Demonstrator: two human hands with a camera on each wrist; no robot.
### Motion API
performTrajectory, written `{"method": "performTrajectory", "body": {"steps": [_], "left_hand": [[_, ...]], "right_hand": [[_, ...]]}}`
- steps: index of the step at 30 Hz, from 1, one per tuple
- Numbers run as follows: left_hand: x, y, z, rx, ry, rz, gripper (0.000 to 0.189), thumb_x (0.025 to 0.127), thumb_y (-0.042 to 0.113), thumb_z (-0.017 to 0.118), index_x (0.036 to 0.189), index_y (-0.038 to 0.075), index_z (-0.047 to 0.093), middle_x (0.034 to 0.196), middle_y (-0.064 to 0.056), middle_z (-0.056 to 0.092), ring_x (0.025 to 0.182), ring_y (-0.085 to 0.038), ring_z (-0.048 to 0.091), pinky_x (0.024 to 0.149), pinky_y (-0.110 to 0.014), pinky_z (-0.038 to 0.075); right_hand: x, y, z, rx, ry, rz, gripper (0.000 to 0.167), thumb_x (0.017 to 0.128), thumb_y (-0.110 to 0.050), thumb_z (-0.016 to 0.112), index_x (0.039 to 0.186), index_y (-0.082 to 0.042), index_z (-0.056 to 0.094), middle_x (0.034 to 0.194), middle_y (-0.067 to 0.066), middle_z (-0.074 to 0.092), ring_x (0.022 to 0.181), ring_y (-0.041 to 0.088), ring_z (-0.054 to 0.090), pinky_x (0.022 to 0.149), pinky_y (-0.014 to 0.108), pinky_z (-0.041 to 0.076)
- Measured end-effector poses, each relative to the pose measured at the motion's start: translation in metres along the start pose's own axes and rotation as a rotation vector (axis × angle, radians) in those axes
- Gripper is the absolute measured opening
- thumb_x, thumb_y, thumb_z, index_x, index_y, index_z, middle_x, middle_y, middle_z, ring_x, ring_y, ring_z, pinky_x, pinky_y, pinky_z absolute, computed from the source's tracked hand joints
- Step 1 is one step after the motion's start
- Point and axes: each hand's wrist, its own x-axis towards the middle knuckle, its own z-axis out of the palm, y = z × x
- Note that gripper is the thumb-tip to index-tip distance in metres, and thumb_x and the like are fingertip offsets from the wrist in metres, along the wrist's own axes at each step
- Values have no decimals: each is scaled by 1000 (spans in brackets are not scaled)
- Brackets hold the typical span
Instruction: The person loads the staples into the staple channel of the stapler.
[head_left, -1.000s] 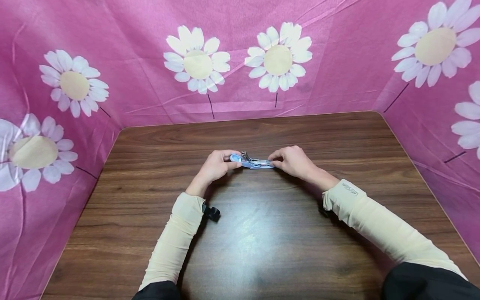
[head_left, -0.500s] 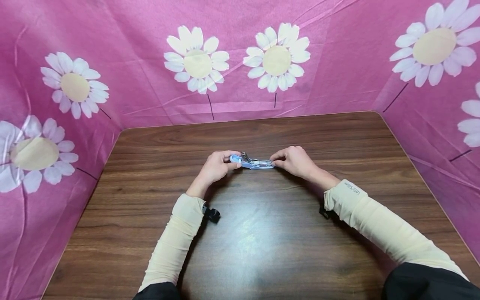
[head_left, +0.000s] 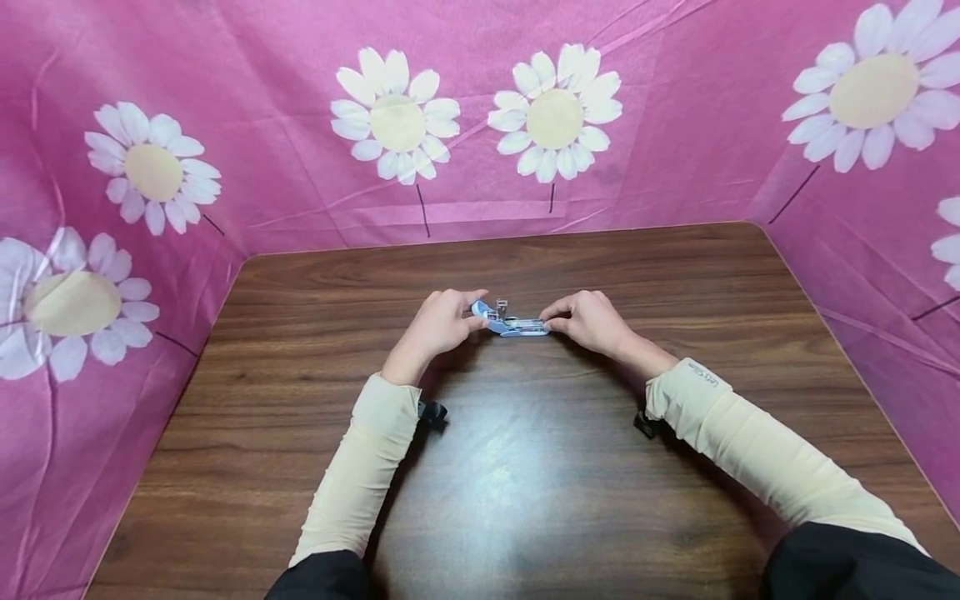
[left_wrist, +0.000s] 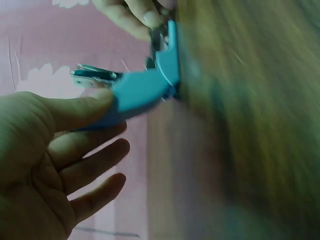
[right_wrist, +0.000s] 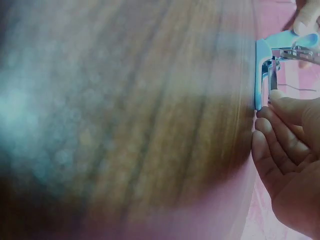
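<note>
A light blue stapler (head_left: 522, 330) lies on the table, its blue top cover tilted up to the left and a metal part standing up near the hinge. My left hand (head_left: 441, 323) pinches the raised blue cover (left_wrist: 140, 92) between thumb and index finger; in the left wrist view the other fingers are spread apart from it. At the opposite end, my right hand (head_left: 592, 323) pinches the tip of the stapler's metal magazine (right_wrist: 272, 80) with thumb and index finger, next to the blue base. The fingertips partly hide that end.
The brown wood-grain table (head_left: 495, 467) stretches around the stapler on all sides. Pink cloth walls (head_left: 480, 200) with white daisies stand along its back and both sides. A small black camera (head_left: 432, 414) sits at the left wrist.
My left hand has moved slightly right and up, tilting the blue cover more steeply, and the metal part near the hinge stands more upright. The right hand has stayed almost still.
</note>
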Motion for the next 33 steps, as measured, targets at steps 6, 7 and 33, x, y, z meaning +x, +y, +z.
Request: {"method": "performTrajectory", "body": {"steps": [6, 7, 33], "left_hand": [[5, 21, 4, 127, 53, 46, 50, 95, 29, 72, 143, 17, 60, 108, -6, 77, 75, -22, 56, 83, -40, 53], [6, 24, 7, 131, 67, 52, 50, 95, 29, 72, 142, 18, 61, 113, -7, 77, 76, -22, 58, 83, -41, 54], [16, 47, 41, 367, 147, 139, 18, 90, 40, 74, 104, 29, 77, 88, -1, 77, 76, -27, 72, 65, -42, 56]], "right_hand": [[1, -1, 2, 8, -1, -6, 13, 87, -22, 79, 100, -19, 83, 99, 2, 80, 89, 18, 69, 83, 43, 53], [2, -1, 2, 10, -3, -7, 13, 88, -22, 79, 100, -19, 83, 99, 2, 80, 88, 18, 69, 82, 43, 52], [-2, 1, 5, -34, 3, -23, 16, 85, -19, 80, 99, -10, 80, 99, 8, 77, 88, 22, 67, 83, 44, 53]]}}
